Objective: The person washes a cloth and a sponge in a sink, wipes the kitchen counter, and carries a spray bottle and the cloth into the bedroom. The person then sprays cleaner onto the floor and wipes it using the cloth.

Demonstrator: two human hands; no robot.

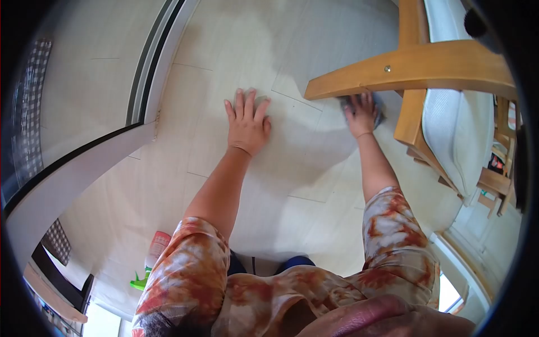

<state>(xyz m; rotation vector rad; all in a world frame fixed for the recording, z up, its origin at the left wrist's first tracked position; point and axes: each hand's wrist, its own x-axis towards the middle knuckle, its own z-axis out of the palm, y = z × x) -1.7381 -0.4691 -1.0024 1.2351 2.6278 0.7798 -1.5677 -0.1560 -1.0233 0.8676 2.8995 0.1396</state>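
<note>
My left hand rests palm down on the pale wood-look floor, fingers stretched and apart, with nothing in it. Under the tip of a curved wooden chair part, my right hand presses a dark grey cloth against the floor. Its fingers lie over the cloth, which shows on both sides of the hand; the fingertips are partly hidden by the wood. The chair's white cushion is to the right of that hand.
A sliding door frame and its raised track run along the left. Near my left sleeve is a bottle with a red label and a green spray head. Small wooden furniture is at the far right.
</note>
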